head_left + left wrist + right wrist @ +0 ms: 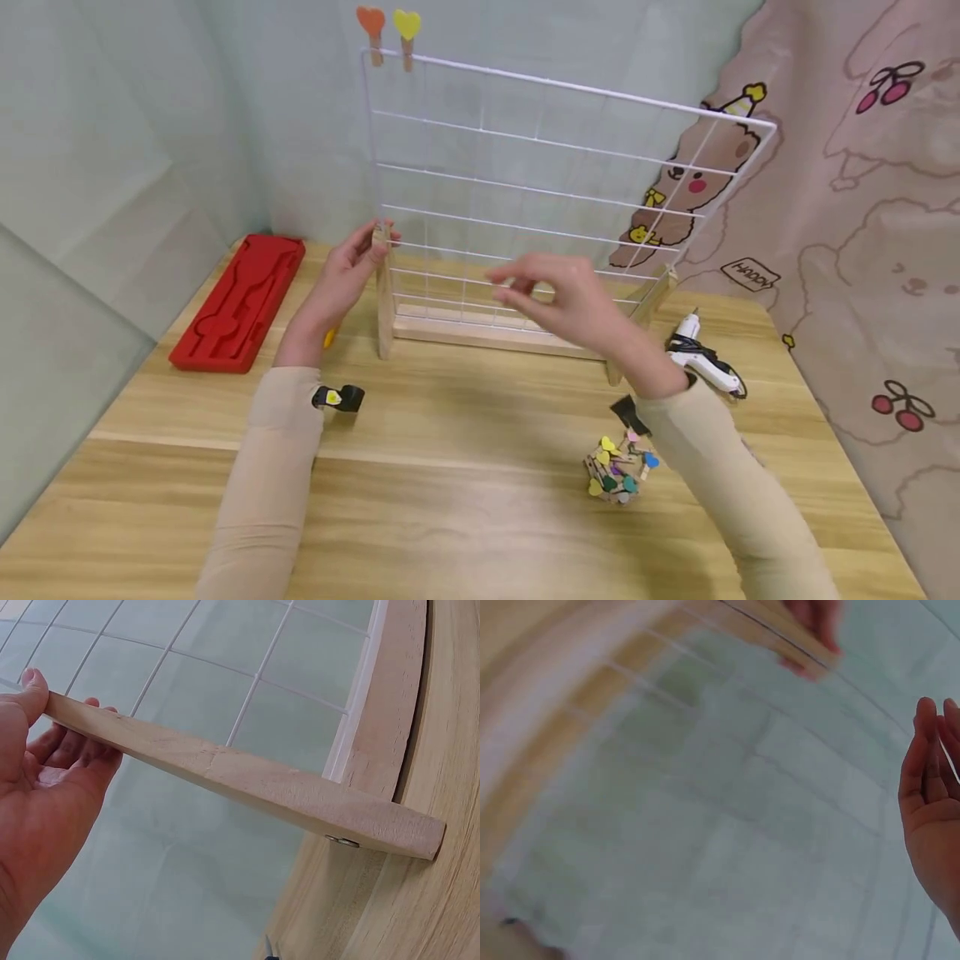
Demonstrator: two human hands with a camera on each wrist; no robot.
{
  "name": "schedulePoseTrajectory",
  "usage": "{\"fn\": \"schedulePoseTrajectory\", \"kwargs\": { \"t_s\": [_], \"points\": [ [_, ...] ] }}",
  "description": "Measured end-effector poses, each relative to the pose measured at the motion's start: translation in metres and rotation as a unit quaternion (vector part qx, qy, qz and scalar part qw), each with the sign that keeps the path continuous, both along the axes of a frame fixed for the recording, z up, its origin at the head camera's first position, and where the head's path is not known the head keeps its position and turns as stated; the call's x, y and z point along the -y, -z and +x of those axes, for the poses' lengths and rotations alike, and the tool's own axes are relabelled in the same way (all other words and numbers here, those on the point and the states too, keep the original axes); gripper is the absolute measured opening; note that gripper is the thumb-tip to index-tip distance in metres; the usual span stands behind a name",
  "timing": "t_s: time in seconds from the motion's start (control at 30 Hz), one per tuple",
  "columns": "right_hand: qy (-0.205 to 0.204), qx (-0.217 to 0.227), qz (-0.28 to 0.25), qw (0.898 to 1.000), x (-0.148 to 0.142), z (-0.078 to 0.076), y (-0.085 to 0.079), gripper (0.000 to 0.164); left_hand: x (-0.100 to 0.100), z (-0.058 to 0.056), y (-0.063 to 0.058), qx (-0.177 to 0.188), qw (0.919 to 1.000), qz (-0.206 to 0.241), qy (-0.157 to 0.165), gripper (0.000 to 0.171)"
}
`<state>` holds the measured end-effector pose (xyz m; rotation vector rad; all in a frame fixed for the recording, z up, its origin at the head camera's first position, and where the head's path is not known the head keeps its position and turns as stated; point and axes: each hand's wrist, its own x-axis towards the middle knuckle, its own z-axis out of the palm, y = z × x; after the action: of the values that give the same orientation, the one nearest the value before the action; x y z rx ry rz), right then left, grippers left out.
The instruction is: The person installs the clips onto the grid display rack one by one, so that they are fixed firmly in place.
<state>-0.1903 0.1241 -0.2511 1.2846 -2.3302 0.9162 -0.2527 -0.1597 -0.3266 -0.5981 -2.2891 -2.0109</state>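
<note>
A white wire grid panel (551, 81) stands in a wooden base, with one wooden post at each side. My left hand (343, 279) grips the top of the left wooden post (386, 300). In the left wrist view, the thumb lies on one side of the post (247, 780) and the fingers on the other. My right hand (566, 300) hovers in front of the grid, holding nothing, its fingers loosely bent. An orange heart clothespin (371, 21) and a yellow heart clothespin (407, 24) are clipped on the grid's top left wire.
A cluster of small heart clothespins (619, 471) sits at the front right of the table. Beside the right post lies a white glue gun (701, 358) with a black cord. A red molded tray (262, 283) is at the left. Patterned curtain (892, 275) hangs on the right.
</note>
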Motion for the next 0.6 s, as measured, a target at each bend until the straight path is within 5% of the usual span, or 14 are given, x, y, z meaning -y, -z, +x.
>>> {"fn": "schedulePoseTrajectory", "kwargs": {
  "t_s": [0.13,0.33,0.5,0.6],
  "points": [
    [0.053,0.048,0.051,0.996,-0.044,0.021,0.054,0.019,0.001,-0.001,0.000,0.002,1.0000,0.000,0.002,0.045],
    [0.119,0.146,0.103,0.977,-0.107,0.057,0.115,0.019,0.004,-0.002,0.002,0.015,0.9999,-0.004,0.001,0.048],
    [0.155,0.162,0.111,0.968,-0.152,0.079,0.151,0.026,0.004,-0.005,0.007,0.025,0.9997,-0.002,0.002,0.044],
    [0.189,0.176,0.107,0.960,-0.170,0.087,0.158,0.031,0.004,-0.010,0.013,0.021,0.9997,0.009,0.003,0.043]
  ]
}}
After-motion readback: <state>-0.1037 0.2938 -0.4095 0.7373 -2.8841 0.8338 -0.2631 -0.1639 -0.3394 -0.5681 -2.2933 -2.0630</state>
